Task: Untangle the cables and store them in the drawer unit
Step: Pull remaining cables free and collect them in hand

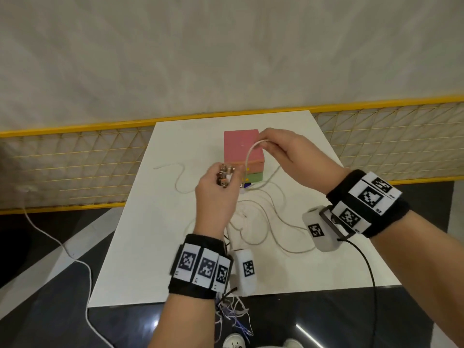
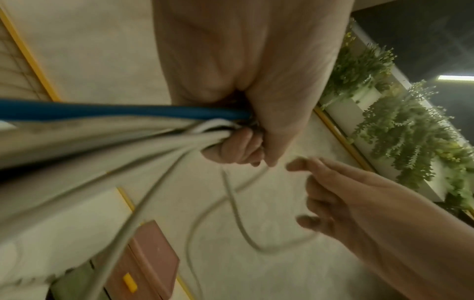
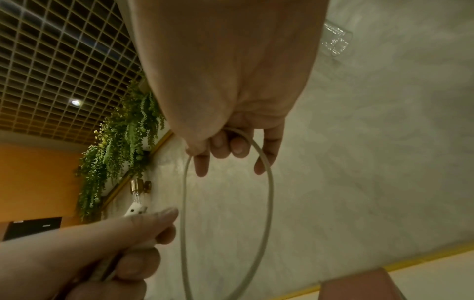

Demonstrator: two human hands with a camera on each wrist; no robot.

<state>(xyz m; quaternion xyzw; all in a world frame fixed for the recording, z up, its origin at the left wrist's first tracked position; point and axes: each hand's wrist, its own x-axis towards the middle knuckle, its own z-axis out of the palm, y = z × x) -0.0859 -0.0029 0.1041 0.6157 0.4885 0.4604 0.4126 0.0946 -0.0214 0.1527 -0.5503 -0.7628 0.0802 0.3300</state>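
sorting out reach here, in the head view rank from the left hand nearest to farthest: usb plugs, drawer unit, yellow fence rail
1. The usb plugs: bunched in the left hand itself.
2. The drawer unit: just beyond the left hand, mid-table, right of the plugs.
3. The yellow fence rail: farthest, behind the table's far edge.

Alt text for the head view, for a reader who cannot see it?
Above a white table, the left hand grips a bundle of cable plugs while the right hand lifts a loop of white cable before a small pink-topped drawer unit; loose cables trail across the table.
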